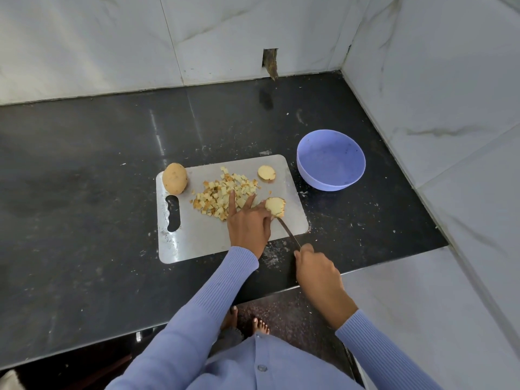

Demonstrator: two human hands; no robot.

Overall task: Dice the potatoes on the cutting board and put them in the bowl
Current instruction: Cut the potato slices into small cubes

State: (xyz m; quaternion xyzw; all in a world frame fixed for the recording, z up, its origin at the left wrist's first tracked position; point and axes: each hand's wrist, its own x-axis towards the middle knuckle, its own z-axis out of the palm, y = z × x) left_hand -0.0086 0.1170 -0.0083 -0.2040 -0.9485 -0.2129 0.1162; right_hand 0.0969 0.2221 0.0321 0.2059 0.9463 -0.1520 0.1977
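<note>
While the left grip (249,223) pinned a potato piece (275,207), the right grip (315,267) clutched the knife (289,233).
Dice pile (225,195) just beyond left fingers; bowl (331,160) further right, holding nothing.

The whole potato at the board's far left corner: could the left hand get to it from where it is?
Probably yes. The left hand holds a potato piece, and only the heap of diced potato lies between it and the whole potato; nothing tall blocks the way across the cutting board.

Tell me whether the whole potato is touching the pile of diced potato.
Apart. The head view shows the whole potato at the cutting board's far left corner, with bare board between it and the diced potato pile.
</note>
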